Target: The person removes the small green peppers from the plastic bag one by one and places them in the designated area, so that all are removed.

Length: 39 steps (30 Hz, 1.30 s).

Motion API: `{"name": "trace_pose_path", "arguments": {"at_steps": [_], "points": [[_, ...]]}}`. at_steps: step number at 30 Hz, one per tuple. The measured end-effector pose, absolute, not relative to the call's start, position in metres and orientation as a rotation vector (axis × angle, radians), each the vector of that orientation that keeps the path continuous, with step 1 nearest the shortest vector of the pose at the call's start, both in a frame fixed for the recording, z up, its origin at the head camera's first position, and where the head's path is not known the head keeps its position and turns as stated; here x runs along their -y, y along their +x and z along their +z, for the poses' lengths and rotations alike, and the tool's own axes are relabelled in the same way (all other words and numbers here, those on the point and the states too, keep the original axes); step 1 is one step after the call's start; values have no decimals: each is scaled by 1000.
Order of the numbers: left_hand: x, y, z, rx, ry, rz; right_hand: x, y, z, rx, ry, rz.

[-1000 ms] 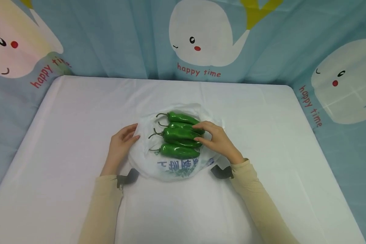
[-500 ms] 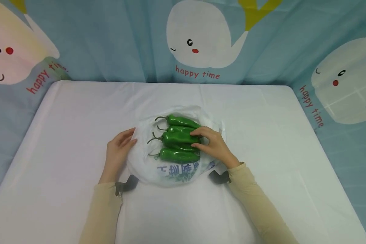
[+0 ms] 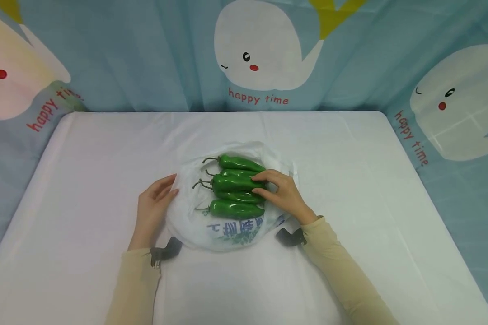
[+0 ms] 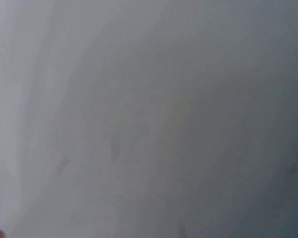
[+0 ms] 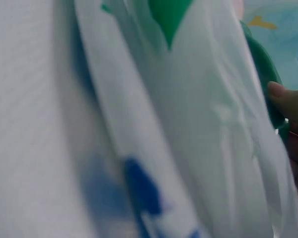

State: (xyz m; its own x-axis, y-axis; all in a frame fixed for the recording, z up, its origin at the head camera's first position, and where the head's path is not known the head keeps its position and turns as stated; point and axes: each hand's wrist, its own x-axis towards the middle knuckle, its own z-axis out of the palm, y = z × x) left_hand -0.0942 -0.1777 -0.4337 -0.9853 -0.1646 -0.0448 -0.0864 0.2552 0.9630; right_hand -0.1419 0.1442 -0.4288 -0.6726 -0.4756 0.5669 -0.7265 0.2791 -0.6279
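Observation:
Several green peppers point(image 3: 236, 210) with curved stems lie side by side on a thin white plastic bag point(image 3: 227, 239) with blue print. My right hand point(image 3: 284, 192) pinches the top middle pepper point(image 3: 229, 183) near its tip between thumb and fingers. Its thumb point(image 5: 288, 101) presses on green skin in the right wrist view, where the bag's folds hide most of the peppers. At the bag's left edge, my left hand point(image 3: 154, 205) holds the plastic with fingers bent and thumb at the rim. A blurred pale surface fills the left wrist view.
A white cloth covers the table point(image 3: 349, 180). Behind it and along both sides hangs a blue curtain point(image 3: 158, 58) with whale prints. Dark wrist-camera mounts point(image 3: 166, 250) stick out inward from both sleeves, close to the bag.
The right fingers have slid slightly left along the middle pepper and now pinch it. The left hand keeps its place at the bag's edge. The whole head view has shifted a little.

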Motion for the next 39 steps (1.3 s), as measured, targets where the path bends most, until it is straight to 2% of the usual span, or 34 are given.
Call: {"name": "trace_pose_path", "arguments": {"at_steps": [11,21,39], "points": [[177,-93,-434,2452,300,-1822,-140,-136,-413,2223,1091,1389],[177,-92,-434,2472,309,-1826,-145,-140,-429,2344,1108,1384],[175,-95,-434,2465,319,-1846,-144,-144,-432,2308,997,1377]]}}
